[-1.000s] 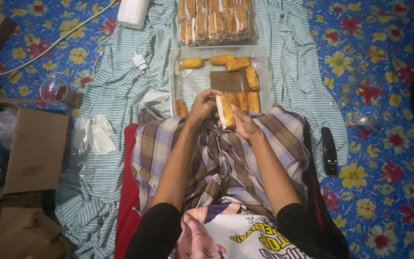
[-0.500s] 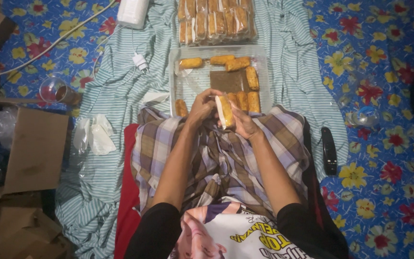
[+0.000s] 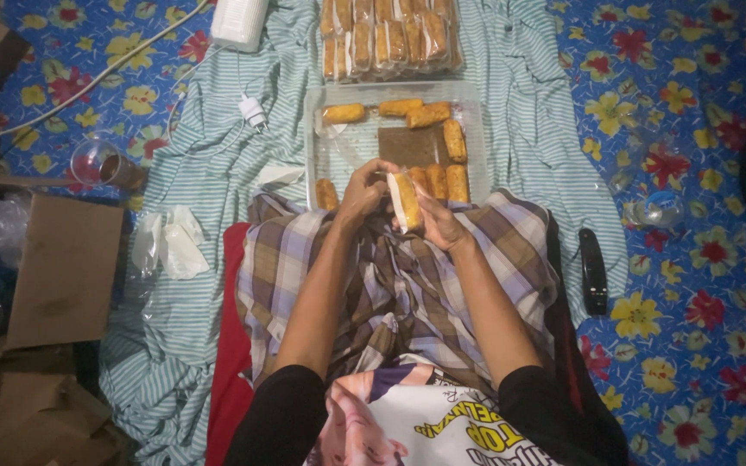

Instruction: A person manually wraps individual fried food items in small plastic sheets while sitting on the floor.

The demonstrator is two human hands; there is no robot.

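Golden-brown oblong fried pastry roll [image 3: 406, 200], partly sheathed in a thin clear plastic wrapper, sits between both hands just above the lap; I see my left hand [image 3: 363, 192] curled round its left edge with fingertips pinching the wrapper, and my right hand [image 3: 439, 221] cupped under and behind it, fingers closed against its side. Just beyond the hands lies a shallow clear plastic tray [image 3: 330, 155] on a green-and-white striped cloth [image 3: 218, 164]; I count about eight loose golden rolls [image 3: 429, 114] in it, three along the far edge, one down the right side and roughly four along the near edge, though my hands cover part of that near row, so the count is unsure. A brown square patch on the tray floor I cannot identify. Past the tray is one packed block of wrapped rolls [image 3: 390, 39], cut off by the top of the view, too many and too tight to count. One black oblong stapler-like object [image 3: 594, 269] lies to the right, one clear glass cup [image 3: 92, 160] and one open brown cardboard box [image 3: 62, 259] to the left, one crumpled clear plastic bag [image 3: 170, 242] beside the plaid sarong [image 3: 407, 276] over my knees
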